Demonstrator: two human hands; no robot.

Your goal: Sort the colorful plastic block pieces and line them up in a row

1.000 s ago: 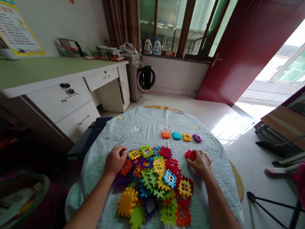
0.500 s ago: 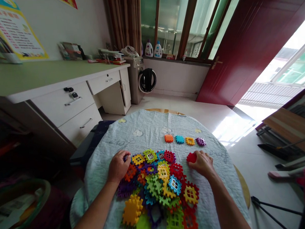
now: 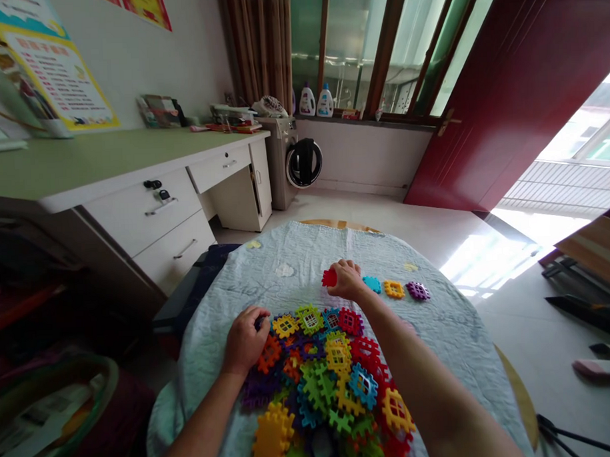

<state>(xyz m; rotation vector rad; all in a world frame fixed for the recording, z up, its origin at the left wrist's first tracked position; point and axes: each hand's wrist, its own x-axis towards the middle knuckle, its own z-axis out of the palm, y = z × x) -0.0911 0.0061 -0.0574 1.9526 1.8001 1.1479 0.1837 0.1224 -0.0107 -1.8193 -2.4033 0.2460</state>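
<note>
My right hand (image 3: 347, 280) pinches a red interlocking plastic block (image 3: 329, 278) above the far part of the cloth. Right of that hand lie a blue block (image 3: 371, 284), a yellow window block (image 3: 394, 289) and a purple window block (image 3: 418, 291) in a row. The orange block at the row's left end is hidden behind the hand. At the pile's left edge, my left hand (image 3: 245, 342) is closed around a dark purple piece (image 3: 261, 321), mostly covered by the fingers. Between my arms spreads a heap of notched blocks (image 3: 318, 381) in several colours.
A pale blue cloth (image 3: 210, 365) covers the round table. Beyond it stand a white desk (image 3: 169, 226) with a green top, a washing machine (image 3: 283, 162) with its door open, and a red door (image 3: 461, 103). A basket (image 3: 111, 395) sits at lower left.
My right hand has moved left and away from me with the red block, from the pile's right side to the row's left end. My left hand stays by the pile. The view has shifted slightly.
</note>
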